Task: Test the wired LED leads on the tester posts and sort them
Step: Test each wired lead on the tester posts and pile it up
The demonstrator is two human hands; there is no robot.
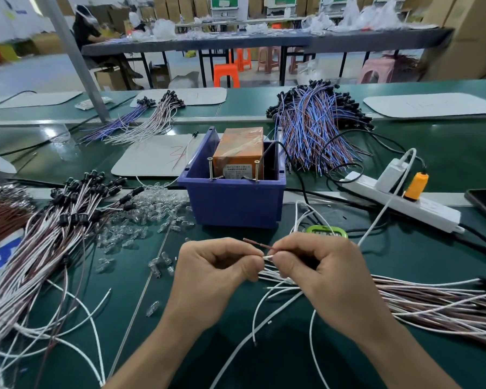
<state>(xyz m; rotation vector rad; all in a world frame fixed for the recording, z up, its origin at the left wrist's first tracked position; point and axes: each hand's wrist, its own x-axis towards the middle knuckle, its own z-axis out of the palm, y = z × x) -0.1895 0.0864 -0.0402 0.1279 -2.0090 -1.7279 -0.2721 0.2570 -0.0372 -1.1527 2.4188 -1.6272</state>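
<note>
My left hand (pixel 208 272) and my right hand (pixel 317 272) meet in front of the blue bin (pixel 233 200), both pinching the ends of a wired LED lead (pixel 260 244), one brown and one white wire. The lead belongs to a bundle of brown-and-white leads (pixel 432 299) that runs off to the right under my right hand. Inside the bin sits the orange tester box (pixel 239 153), with two upright screw posts (pixel 210 168) (pixel 256 169) at its front edge. The hands are well below the posts and apart from them.
A pile of brown-and-white leads with black caps (pixel 54 228) lies at left beside loose clear LED bulbs (pixel 152 209). Blue-and-orange leads (pixel 314 127) heap behind the bin. A white power strip (pixel 399 200) and cables lie at right. Loose white wires (pixel 76 304) cross the green mat.
</note>
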